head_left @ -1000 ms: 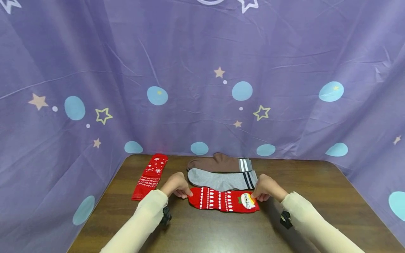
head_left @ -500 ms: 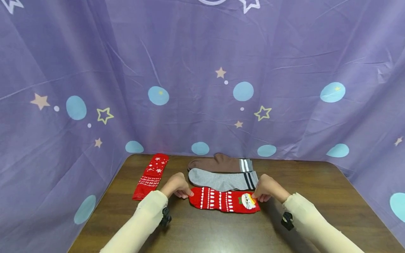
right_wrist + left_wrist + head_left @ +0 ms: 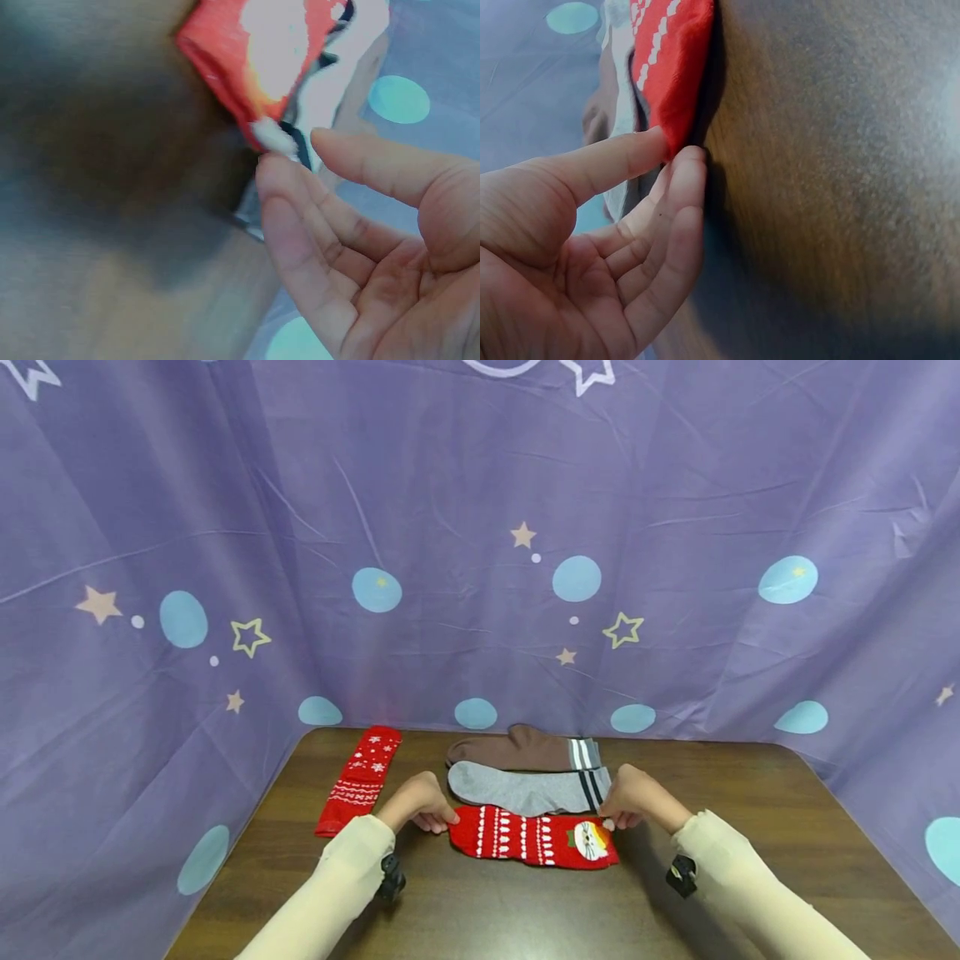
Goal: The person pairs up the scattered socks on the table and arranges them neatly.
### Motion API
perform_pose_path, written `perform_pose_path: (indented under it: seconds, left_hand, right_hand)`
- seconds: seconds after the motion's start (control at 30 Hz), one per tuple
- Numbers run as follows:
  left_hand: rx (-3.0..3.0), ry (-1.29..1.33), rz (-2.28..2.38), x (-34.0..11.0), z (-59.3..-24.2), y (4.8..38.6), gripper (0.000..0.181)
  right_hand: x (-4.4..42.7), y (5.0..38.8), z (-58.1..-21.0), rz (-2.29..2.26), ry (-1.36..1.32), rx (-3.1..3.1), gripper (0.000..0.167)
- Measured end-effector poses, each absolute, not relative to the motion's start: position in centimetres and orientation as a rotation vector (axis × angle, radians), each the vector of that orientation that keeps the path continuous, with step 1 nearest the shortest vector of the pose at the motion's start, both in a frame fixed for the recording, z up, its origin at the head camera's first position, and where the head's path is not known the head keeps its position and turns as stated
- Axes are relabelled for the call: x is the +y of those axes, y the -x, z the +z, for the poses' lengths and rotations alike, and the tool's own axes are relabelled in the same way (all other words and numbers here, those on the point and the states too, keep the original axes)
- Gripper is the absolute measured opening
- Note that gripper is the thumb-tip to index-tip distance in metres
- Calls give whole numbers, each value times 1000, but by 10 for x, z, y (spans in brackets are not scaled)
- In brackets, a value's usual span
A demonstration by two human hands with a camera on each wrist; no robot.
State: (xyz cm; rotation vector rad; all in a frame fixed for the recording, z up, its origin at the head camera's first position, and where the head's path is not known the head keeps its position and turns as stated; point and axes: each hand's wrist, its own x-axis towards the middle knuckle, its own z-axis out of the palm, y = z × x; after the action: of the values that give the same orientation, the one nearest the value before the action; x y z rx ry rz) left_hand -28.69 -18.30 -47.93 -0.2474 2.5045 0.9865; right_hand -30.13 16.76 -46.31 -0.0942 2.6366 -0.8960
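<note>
A red sock [image 3: 517, 837] with white rows and a cat face near its cuff lies across the table. My left hand [image 3: 423, 803] pinches its toe end between thumb and fingers, as the left wrist view shows. At the cuff is my right hand [image 3: 639, 799]; in the right wrist view its thumb [image 3: 367, 161] stands apart from the fingers, whose tips are beside the cuff's white pompom-like bit [image 3: 274, 136]. A grey sock [image 3: 517, 787] with two black stripes lies just behind the red one, its cuff partly behind my right hand.
Behind the grey sock lies a brown sock [image 3: 517, 749] with white stripes. Another red sock [image 3: 362, 781], with snowflakes, lies slanted on the left. A purple patterned curtain [image 3: 465, 568] hangs around the wooden table's [image 3: 495, 910] back and sides.
My right thumb and fingers have let go of the cat sock's cuff, and that hand has lifted slightly. The left hand and the socks stay in place.
</note>
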Motion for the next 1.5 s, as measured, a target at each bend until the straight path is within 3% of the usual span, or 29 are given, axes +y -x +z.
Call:
perform_pose_path:
  seconds: [0.27, 0.6, 1.03, 1.23, 1.5]
  left_hand:
    - [2429, 175, 1107, -200, -471, 285, 23]
    - [2208, 124, 1390, -259, -441, 300, 49]
    - [2217, 306, 1609, -359, -430, 301, 52]
    - [2258, 404, 1595, -373, -436, 296, 55]
    - [2257, 464, 1483, -378, -437, 296, 62]
  right_hand:
    - [151, 318, -440, -1030, 198, 2630, 24]
    - [92, 327, -418, -1409, 242, 2375, 26]
    - [19, 334, -443, -1825, 100, 1711, 42]
    - [-9, 326, -456, -1904, 76, 1456, 49]
    - [-45, 317, -466, -1884, 44, 1369, 47]
